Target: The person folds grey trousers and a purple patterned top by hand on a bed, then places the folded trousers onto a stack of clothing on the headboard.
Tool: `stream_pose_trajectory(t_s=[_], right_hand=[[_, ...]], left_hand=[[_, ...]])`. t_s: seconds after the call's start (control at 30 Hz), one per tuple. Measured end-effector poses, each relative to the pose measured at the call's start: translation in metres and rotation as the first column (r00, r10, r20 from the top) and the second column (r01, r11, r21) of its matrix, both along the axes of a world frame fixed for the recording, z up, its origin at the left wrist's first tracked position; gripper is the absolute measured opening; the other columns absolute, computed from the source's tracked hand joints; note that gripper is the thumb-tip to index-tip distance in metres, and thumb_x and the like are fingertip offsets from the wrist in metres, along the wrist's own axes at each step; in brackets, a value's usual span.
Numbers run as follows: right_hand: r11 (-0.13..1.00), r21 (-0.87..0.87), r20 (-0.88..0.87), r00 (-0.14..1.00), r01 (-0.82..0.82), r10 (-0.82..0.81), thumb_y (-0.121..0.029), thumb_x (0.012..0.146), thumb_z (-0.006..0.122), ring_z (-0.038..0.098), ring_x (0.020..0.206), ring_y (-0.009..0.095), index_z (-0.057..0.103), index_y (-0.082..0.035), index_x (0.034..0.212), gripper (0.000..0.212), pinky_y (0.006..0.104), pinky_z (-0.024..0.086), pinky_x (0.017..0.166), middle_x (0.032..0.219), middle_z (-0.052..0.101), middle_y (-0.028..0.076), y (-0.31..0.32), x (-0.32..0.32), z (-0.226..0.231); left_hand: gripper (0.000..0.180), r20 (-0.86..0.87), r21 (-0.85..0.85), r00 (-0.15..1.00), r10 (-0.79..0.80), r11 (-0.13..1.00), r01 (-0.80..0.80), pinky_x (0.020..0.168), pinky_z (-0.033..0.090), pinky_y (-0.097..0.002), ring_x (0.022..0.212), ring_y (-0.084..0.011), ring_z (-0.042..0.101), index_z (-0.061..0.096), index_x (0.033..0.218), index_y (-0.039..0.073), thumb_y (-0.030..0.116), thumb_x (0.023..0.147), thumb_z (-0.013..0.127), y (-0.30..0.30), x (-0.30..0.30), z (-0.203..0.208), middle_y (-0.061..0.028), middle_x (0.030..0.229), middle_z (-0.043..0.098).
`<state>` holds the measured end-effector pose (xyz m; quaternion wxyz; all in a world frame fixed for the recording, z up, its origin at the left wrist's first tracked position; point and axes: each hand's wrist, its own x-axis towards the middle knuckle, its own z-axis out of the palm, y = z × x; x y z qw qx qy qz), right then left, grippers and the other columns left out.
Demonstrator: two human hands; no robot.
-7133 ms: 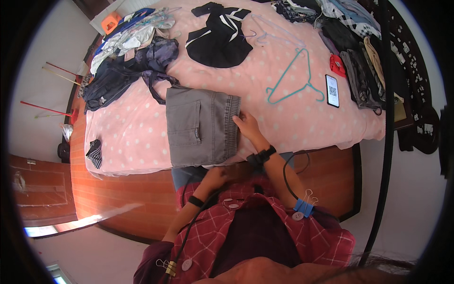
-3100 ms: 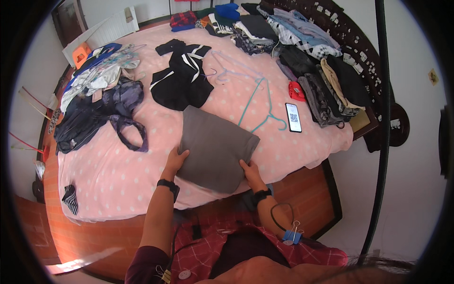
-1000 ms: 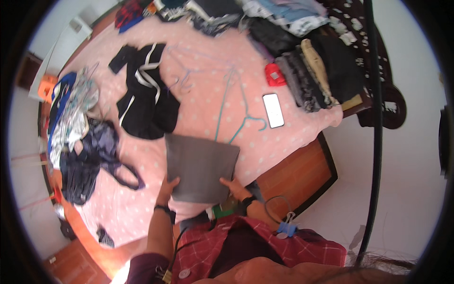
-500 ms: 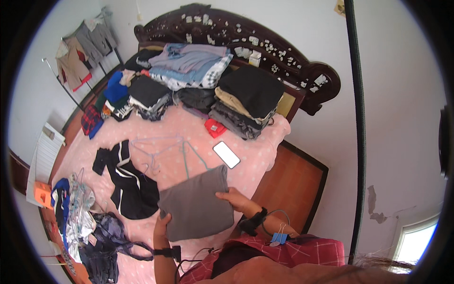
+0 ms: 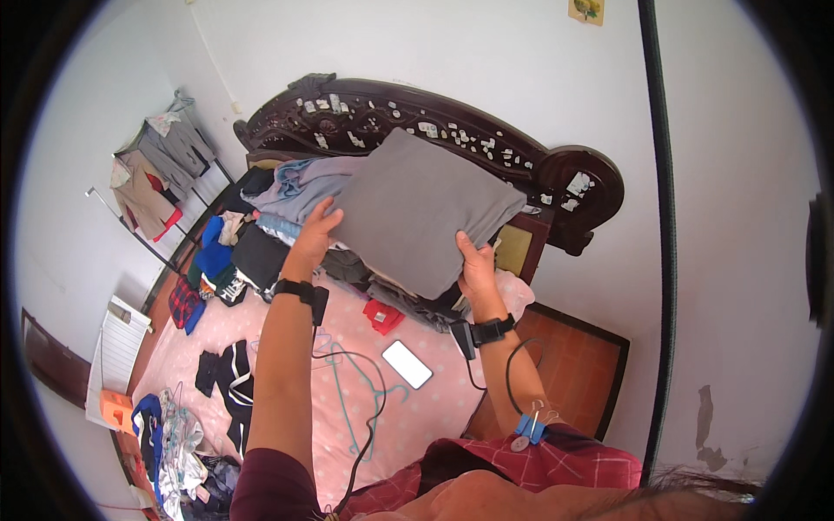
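Observation:
A flat folded grey garment [image 5: 426, 213] is held up between my hands, over the pile of dark folded clothes [image 5: 408, 300] at the bed's head end. My left hand [image 5: 317, 229] grips its left edge. On the near right edge, my right hand [image 5: 476, 263] has its thumb on top, and the fingers beneath are hidden. The garment covers most of the dark pile. Left of it lies a stack of light blue and purple clothes [image 5: 300, 187]. A red folded cloth [image 5: 382, 317] sits on the near side of the pile.
A white-screened phone [image 5: 407, 364] and a teal hanger [image 5: 352, 425] lie on the pink dotted bedspread [image 5: 434, 404]. Further left are a black white-striped garment [image 5: 233, 386] and a heap of mixed clothes [image 5: 181, 451]. A carved dark headboard [image 5: 391, 113] stands behind; a black vertical pole [image 5: 660, 217] is at right.
Both hands have carried the grey garment forward from the near side of the bed to above the dark pile. The hanger beneath is now uncovered. The view has tilted upward.

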<state>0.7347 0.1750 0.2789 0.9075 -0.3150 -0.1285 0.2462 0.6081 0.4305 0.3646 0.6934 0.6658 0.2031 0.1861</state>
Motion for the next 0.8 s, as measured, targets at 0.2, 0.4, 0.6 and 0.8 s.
stream_pose_trajectory(t_s=[0.2, 0.4, 0.6, 0.8], right_hand=[[0.981, -0.176, -0.294, 0.955, -0.078, 0.023, -0.016, 0.086, 0.061, 0.053, 0.109, 0.028, 0.042, 0.001, 0.127, 0.049, 0.0434, 0.043, 0.094, 0.122, 0.053, 0.012, 0.024, 0.056, -0.132], [0.977, -0.2, -0.284, 0.959, -0.075, 0.016, -0.015, 0.087, 0.06, 0.052, 0.111, 0.028, 0.041, 0.0, 0.128, 0.048, 0.0449, 0.043, 0.094, 0.124, 0.051, 0.012, 0.009, 0.059, -0.119], [0.983, -0.115, -0.332, 0.938, -0.145, 0.099, -0.019, 0.087, 0.061, 0.053, 0.109, 0.028, 0.043, -0.003, 0.126, 0.047, 0.046, 0.044, 0.093, 0.121, 0.053, 0.01, 0.025, 0.048, -0.089], [0.923, -0.101, -0.437, 0.85, -0.371, 0.294, -0.024, 0.088, 0.058, 0.057, 0.103, 0.025, 0.053, -0.004, 0.118, 0.036, 0.0408, 0.045, 0.091, 0.113, 0.06, 0.008, 0.012, 0.073, -0.131]], left_hand=[[0.049, -0.357, -0.147, 0.906, -0.23, 0.971, 0.189, 0.067, 0.048, -0.0271, 0.078, -0.0133, 0.057, 0.048, 0.124, 0.0, 0.018, 0.082, 0.066, 0.009, -0.007, -0.154, -0.0041, 0.094, 0.059], [0.046, -0.377, -0.338, 0.923, -0.074, 0.939, -0.062, 0.078, 0.05, -0.0348, 0.091, -0.0255, 0.062, 0.044, 0.125, -0.004, 0.021, 0.088, 0.056, -0.041, -0.097, -0.193, -0.0186, 0.107, 0.061], [0.033, -0.466, -0.36, 0.822, 0.326, 0.779, -0.513, 0.068, 0.053, -0.032, 0.078, -0.0214, 0.064, 0.051, 0.112, -0.002, 0.02, 0.088, 0.056, -0.07, -0.227, -0.221, -0.0151, 0.092, 0.064], [0.026, -0.557, -0.399, 0.69, 0.462, 0.58, -0.71, 0.061, 0.052, -0.032, 0.068, -0.021, 0.062, 0.052, 0.105, -0.001, 0.016, 0.086, 0.055, -0.131, -0.321, -0.257, -0.0137, 0.085, 0.063]])
